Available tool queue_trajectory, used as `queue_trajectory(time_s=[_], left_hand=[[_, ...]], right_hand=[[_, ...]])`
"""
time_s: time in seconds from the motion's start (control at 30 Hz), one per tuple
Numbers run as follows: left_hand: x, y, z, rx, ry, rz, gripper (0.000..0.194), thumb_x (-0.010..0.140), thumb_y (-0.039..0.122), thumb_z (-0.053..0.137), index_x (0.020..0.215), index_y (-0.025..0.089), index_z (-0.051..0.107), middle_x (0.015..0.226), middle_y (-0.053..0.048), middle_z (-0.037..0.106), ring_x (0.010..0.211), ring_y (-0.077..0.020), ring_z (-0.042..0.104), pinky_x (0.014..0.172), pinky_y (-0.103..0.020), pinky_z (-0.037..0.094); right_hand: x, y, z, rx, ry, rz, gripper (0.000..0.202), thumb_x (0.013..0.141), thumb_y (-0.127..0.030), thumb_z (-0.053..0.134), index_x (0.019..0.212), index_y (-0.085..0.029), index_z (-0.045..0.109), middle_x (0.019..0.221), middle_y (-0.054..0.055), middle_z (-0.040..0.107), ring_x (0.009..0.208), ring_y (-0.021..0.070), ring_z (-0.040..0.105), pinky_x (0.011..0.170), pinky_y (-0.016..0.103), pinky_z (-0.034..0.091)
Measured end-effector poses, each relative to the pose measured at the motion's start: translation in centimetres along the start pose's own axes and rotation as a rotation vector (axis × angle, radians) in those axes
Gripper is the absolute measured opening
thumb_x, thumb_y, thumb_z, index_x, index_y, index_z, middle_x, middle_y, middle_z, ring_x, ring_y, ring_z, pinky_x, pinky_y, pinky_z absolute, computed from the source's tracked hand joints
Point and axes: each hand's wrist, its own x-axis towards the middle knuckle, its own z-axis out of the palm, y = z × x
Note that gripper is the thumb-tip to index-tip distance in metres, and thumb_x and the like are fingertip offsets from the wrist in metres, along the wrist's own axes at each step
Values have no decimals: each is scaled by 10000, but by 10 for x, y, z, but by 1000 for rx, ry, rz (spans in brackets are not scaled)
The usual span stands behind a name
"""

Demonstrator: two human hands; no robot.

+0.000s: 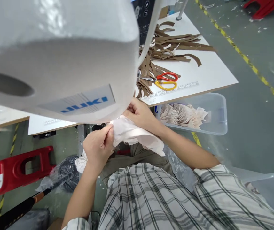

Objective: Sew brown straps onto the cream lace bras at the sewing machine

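Observation:
A pale pinkish-white piece of fabric point(137, 135) hangs between my two hands, just in front of the sewing machine point(84, 80). My left hand point(98, 143) pinches its left edge, the thumb pressed against curled fingers. On the other side my right hand point(139, 114) is closed on the fabric's upper edge, its fingertips partly behind the machine head. Loose cloth drapes down over my right forearm's inner side toward my lap. The machine's needle area is hidden beneath its white head.
Brown fabric strips point(172, 48) lie on the white table point(213, 70) with red-and-yellow scissors point(167, 81) and a clear ruler point(184, 86). A plastic bin point(219, 111) of cut fabric pieces stands below at right. A red stool point(12, 169) is at left.

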Motion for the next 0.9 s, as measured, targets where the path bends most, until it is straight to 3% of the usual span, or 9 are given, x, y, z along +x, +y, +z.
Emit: queue_trajectory(time_s=[0.57, 0.9], left_hand=[[-4, 2, -2, -169, 14, -152, 209, 931, 293, 580, 995, 227, 768, 878, -21, 781, 701, -133, 687, 685, -231, 501], [-12, 1, -9, -324, -48, -248, 194, 917, 291, 599, 975, 225, 771, 897, -25, 777, 730, -133, 684, 724, -235, 546]], right_hand=[[-12, 4, -3, 64, 5, 60, 173, 881, -335, 630, 975, -196, 587, 825, -11, 603, 677, 107, 514, 640, 250, 419], [-52, 12, 20, 515, -31, 275, 243, 904, -433, 601, 1006, -230, 514, 787, -45, 533, 654, 105, 494, 582, 221, 407]])
